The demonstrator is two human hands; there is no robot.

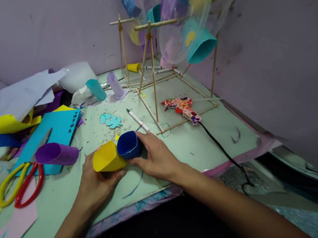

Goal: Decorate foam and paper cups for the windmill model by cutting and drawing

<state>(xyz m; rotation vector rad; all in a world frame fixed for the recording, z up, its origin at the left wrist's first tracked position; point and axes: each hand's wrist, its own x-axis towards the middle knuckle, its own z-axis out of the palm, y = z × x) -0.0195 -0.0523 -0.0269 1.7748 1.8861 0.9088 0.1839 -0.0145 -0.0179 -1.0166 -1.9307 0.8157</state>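
My left hand (98, 184) is wrapped round a yellow paper tube (107, 158) near the table's front edge. Right beside it, a dark blue paper tube (128, 145) is gripped between the thumb and fingers of my right hand (156, 156). The two tubes sit side by side, their open ends facing up toward me, and they appear to touch. Just beyond them lie a white marker (137, 119) and light blue paper cut-outs (114, 122).
A stick frame (152, 82) with hanging paper tubes stands at the back. A floral glue gun (183, 108) with a black cord lies right of centre. Scissors (30, 179), a purple tube (56, 154), a blue card (66, 124) and coloured paper scraps (4, 124) cover the left.
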